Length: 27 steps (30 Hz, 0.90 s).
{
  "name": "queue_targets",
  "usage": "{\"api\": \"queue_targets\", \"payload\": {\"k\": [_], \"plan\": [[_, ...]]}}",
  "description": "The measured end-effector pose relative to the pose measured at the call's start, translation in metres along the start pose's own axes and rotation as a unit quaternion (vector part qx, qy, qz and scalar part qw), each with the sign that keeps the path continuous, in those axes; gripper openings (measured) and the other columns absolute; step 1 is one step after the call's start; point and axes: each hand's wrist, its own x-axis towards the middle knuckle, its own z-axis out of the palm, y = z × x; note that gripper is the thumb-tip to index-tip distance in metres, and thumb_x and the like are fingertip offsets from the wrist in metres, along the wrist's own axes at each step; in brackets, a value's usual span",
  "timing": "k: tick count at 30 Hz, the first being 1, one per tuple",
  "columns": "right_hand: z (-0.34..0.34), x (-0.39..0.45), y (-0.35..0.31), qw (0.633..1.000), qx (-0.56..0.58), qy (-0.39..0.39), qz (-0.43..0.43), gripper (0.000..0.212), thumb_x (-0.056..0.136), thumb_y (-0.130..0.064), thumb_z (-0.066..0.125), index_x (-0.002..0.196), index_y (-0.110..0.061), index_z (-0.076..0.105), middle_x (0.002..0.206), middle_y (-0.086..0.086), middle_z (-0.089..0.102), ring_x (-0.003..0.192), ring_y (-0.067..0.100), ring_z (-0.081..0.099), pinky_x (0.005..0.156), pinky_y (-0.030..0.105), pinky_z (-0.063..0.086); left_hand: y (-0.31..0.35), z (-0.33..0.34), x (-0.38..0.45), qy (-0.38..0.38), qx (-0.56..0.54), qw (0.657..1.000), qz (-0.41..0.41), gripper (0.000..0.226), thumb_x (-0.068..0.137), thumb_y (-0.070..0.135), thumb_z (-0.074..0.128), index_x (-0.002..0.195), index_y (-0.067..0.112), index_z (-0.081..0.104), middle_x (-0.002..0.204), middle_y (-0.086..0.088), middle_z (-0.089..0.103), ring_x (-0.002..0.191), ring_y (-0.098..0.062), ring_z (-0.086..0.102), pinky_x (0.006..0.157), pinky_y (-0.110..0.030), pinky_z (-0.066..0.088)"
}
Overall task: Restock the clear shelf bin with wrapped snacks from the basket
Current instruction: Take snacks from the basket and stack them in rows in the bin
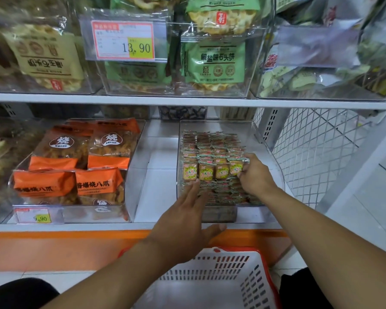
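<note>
Our right hand (253, 175) pinches the wrapped snacks (212, 171) in the clear bin (274, 166); our left hand (183, 221) hovers, grip spread, above the basket (250, 284).

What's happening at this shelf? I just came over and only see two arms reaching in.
A person is restocking the clear bin on the lower shelf with small wrapped snacks. The right hand holds the right end of an upright row of them in the bin; the left hand reaches in open, fingers at the row's left end. The white basket below looks empty in the part that shows.
</note>
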Motion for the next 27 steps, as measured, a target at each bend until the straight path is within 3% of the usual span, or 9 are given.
{"api": "queue_targets", "payload": {"k": [3, 7, 11, 13, 16, 18, 20, 24, 27], "plan": [[0.002, -0.003, -0.002, 1.0, -0.012, 0.003, -0.017, 0.064, 0.091, 0.002, 0.057, 0.148, -0.02, 0.04, 0.102, 0.011, 0.069, 0.093, 0.029, 0.062, 0.077, 0.033, 0.052, 0.0, 0.005, 0.001, -0.021, 0.028, 0.999, 0.005, 0.093, 0.092, 0.078, 0.035, 0.162, 0.028, 0.0, 0.169, 0.008, -0.018, 0.152, -0.008, -0.023, 0.117, -0.025, -0.007], [0.003, -0.004, -0.002, 1.0, -0.026, -0.008, 0.004, 0.06, 0.092, 0.001, 0.057, 0.146, -0.014, 0.037, 0.103, 0.014, 0.067, 0.088, 0.029, 0.059, 0.07, 0.031, 0.045, 0.0, 0.009, 0.002, -0.033, 0.052, 0.998, 0.004, 0.094, 0.092, 0.078, 0.032, 0.162, 0.024, -0.002, 0.169, 0.006, -0.015, 0.151, -0.01, -0.026, 0.117, -0.026, -0.012], [-0.003, -0.007, -0.007, 0.999, -0.041, 0.017, -0.019, 0.066, 0.089, 0.002, 0.06, 0.148, -0.013, 0.035, 0.132, 0.016, 0.048, 0.107, 0.035, 0.057, 0.083, 0.034, 0.048, 0.0, 0.008, 0.004, -0.046, 0.05, 0.998, -0.006, 0.093, 0.092, 0.079, 0.029, 0.162, 0.025, -0.003, 0.17, 0.006, -0.013, 0.152, -0.011, -0.024, 0.119, -0.028, -0.01], [-0.006, -0.009, -0.011, 0.997, -0.053, 0.03, -0.052, 0.067, 0.088, -0.003, 0.065, 0.148, -0.02, 0.038, 0.133, 0.012, 0.042, 0.107, 0.034, 0.059, 0.086, 0.035, 0.049, 0.001, 0.009, 0.007, -0.046, 0.051, 0.998, -0.009, 0.093, 0.091, 0.081, 0.022, 0.162, 0.025, 0.0, 0.17, 0.005, -0.011, 0.153, -0.011, -0.021, 0.121, -0.03, -0.008], [-0.006, -0.007, -0.016, 0.988, -0.102, 0.031, -0.109, 0.05, 0.085, -0.021, 0.078, 0.129, -0.027, 0.056, 0.119, 0.001, 0.053, 0.104, 0.024, 0.06, 0.079, 0.033, 0.05, 0.005, 0.009, 0.019, -0.027, 0.047, 0.999, -0.001, 0.096, 0.089, 0.082, 0.007, 0.163, 0.022, 0.011, 0.171, 0.003, -0.003, 0.156, -0.013, -0.014, 0.125, -0.033, -0.004], [-0.006, -0.005, -0.018, 0.986, -0.112, 0.013, -0.12, 0.042, 0.081, -0.031, 0.082, 0.118, -0.03, 0.062, 0.102, -0.009, 0.055, 0.099, 0.018, 0.058, 0.072, 0.029, 0.043, 0.007, 0.007, 0.033, -0.015, 0.045, 0.999, 0.007, 0.086, 0.096, 0.075, 0.011, 0.162, 0.02, 0.015, 0.171, 0.0, 0.005, 0.157, -0.014, -0.008, 0.124, -0.032, -0.004], [-0.004, -0.002, -0.018, 0.986, -0.112, 0.009, -0.12, 0.034, 0.081, -0.033, 0.082, 0.109, -0.032, 0.064, 0.094, -0.014, 0.056, 0.094, 0.016, 0.059, 0.069, 0.028, 0.04, 0.008, 0.006, 0.048, -0.027, 0.049, 0.998, 0.002, 0.081, 0.099, 0.071, 0.013, 0.161, 0.019, 0.016, 0.171, -0.001, 0.009, 0.157, -0.017, -0.004, 0.125, -0.036, -0.002], [0.0, 0.008, -0.014, 0.993, -0.07, 0.004, -0.099, 0.021, 0.085, -0.03, 0.078, 0.099, -0.032, 0.063, 0.079, -0.014, 0.063, 0.08, 0.012, 0.06, 0.058, 0.027, 0.037, 0.009, 0.012, 0.065, -0.095, 0.087, 0.991, -0.023, 0.089, 0.094, 0.077, 0.007, 0.162, 0.019, 0.01, 0.171, -0.001, -0.001, 0.156, -0.02, -0.016, 0.127, -0.051, -0.002], [0.004, 0.013, -0.012, 0.993, -0.058, -0.006, -0.103, 0.017, 0.088, -0.028, 0.075, 0.099, -0.032, 0.063, 0.08, -0.013, 0.063, 0.078, 0.012, 0.06, 0.061, 0.028, 0.042, 0.01, 0.013, 0.071, -0.106, 0.078, 0.991, -0.036, 0.1, 0.084, 0.085, -0.001, 0.162, 0.022, 0.008, 0.171, 0.001, -0.004, 0.155, -0.021, -0.02, 0.125, -0.054, -0.006]]}}
